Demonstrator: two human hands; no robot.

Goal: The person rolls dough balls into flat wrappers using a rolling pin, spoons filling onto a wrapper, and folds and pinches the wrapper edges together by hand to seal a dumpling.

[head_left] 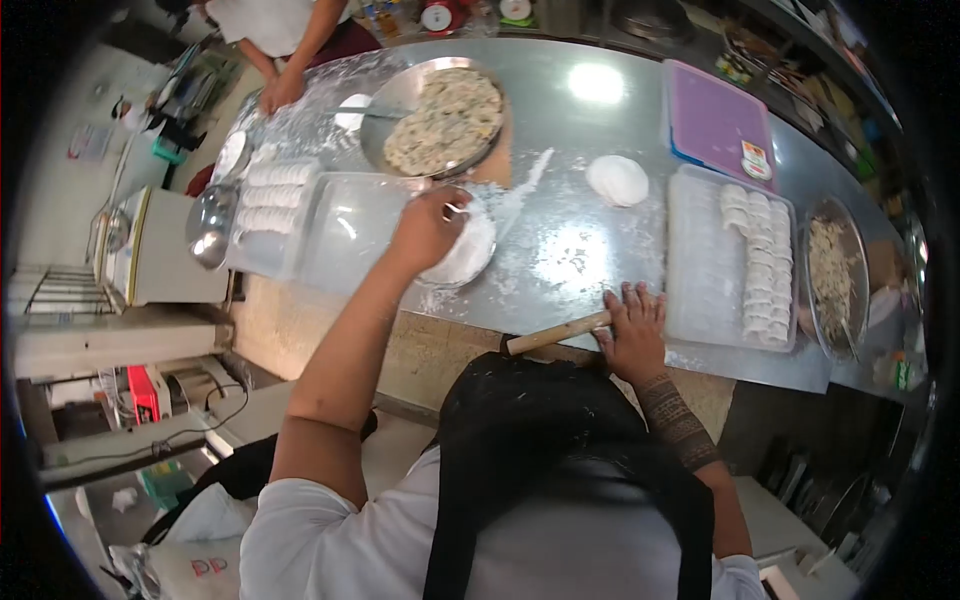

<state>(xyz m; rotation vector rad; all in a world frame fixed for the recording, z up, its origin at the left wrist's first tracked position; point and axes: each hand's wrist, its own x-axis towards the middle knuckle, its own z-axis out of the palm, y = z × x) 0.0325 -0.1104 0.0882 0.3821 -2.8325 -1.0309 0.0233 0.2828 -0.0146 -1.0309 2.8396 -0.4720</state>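
Dumplings [768,265] shaped, right of frame; dough round [617,181], upper right, unfilled. My left hand [428,232]: fingers narrow at flour bowl [491,262], hold unclear; right hand [634,335] spread by rolling pin [558,334].

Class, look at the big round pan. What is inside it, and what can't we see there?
Inside the pan lies a lumpy, pale mixture with darker bits, and the end of a flat utensil. The pan's bottom beneath the mixture is covered.

glossy metal table [560,120]; matt wood rolling pin [560,332]
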